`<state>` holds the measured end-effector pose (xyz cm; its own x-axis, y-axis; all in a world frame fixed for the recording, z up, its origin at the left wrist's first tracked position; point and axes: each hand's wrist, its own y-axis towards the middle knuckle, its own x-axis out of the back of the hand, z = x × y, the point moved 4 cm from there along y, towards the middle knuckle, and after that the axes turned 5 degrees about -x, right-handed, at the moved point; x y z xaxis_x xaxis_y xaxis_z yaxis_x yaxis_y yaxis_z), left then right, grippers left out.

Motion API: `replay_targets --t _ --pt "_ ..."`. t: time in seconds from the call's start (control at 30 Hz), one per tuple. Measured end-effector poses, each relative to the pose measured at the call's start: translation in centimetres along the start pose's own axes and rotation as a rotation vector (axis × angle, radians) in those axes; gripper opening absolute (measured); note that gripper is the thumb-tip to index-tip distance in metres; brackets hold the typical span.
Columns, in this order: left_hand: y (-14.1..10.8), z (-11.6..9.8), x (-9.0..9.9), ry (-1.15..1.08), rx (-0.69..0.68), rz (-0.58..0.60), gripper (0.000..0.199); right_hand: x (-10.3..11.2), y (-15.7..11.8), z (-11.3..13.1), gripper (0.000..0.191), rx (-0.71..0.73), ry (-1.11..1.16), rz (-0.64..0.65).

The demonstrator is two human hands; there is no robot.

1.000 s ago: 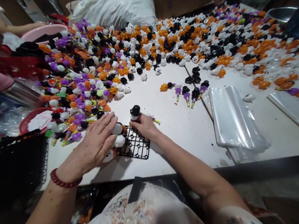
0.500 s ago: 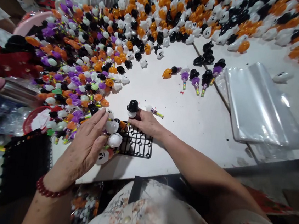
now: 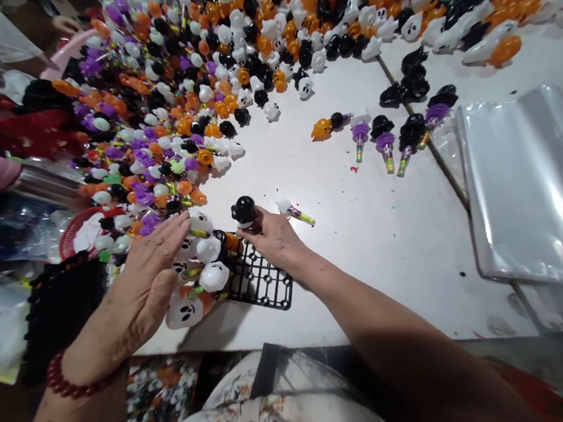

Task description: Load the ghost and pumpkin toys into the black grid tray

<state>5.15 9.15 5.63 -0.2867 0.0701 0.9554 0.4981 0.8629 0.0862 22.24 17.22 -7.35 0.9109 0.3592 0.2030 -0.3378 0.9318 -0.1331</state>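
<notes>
- Right hand [image 3: 277,239], centre of frame: thumb and fingers closed round a black-hatted figure [image 3: 244,211], white below the hat, held upright at the far edge of the black grid tray [image 3: 267,279].
- Left hand [image 3: 145,287], left of centre: open, fingers straight and together, palm beside the ghost-faced toys; contact cannot be told. Dark red bead bracelet [image 3: 73,380] at its wrist.
- Ghost-faced toys [image 3: 185,310] cluster over the tray's left part; right part shows bare lattice.
- White-topped candy tube [image 3: 301,214] lies just beyond the right hand.
- Upper right: purple-collared candy tubes with black hats [image 3: 385,141], near a stack of clear plastic bags [image 3: 539,198].
- Upper left to top: big heap of orange, black, white and purple toys [image 3: 151,110] on the white table [image 3: 381,262].
- Left: red basket [image 3: 68,232] beside the heap.
</notes>
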Motion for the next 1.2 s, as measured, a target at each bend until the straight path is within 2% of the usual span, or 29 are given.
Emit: replay_targets --t 0.2,0.33,0.47,0.63,0.77,0.87,1.03,1.2 --pt "0.8 0.4 -0.4 0.061 -0.085 0.008 0.053 -0.9 0.7 -0.2 0.022 0.004 -0.205 0.064" --pt "0.9 0.7 -0.8 0.092 -0.1 0.012 0.054 -0.9 0.4 1.0 0.023 0.072 -0.441 0.136" --pt "1.4 0.5 -0.6 0.125 -0.128 0.012 0.056 -1.0 -0.1 2.2 0.033 0.094 -0.646 0.192" --pt "2.4 0.3 -1.1 0.23 -0.21 0.1 0.056 -1.5 0.2 1.8 0.022 0.138 -0.563 0.166" --pt "3.1 0.4 -1.5 0.272 -0.223 0.093 0.055 -2.0 0.6 0.9 0.011 0.163 -0.531 0.157" --pt "3.6 0.4 -1.6 0.261 -0.217 0.095 0.051 -2.1 0.4 0.7 0.014 0.166 -0.508 0.151" --pt "4.1 0.3 -1.4 0.202 -0.185 0.131 0.042 -2.2 -0.1 1.1 0.026 0.217 -0.677 0.133" --pt "4.4 0.0 -1.6 0.202 -0.178 0.102 0.036 -2.5 0.2 0.7 0.02 0.278 -0.686 0.115"
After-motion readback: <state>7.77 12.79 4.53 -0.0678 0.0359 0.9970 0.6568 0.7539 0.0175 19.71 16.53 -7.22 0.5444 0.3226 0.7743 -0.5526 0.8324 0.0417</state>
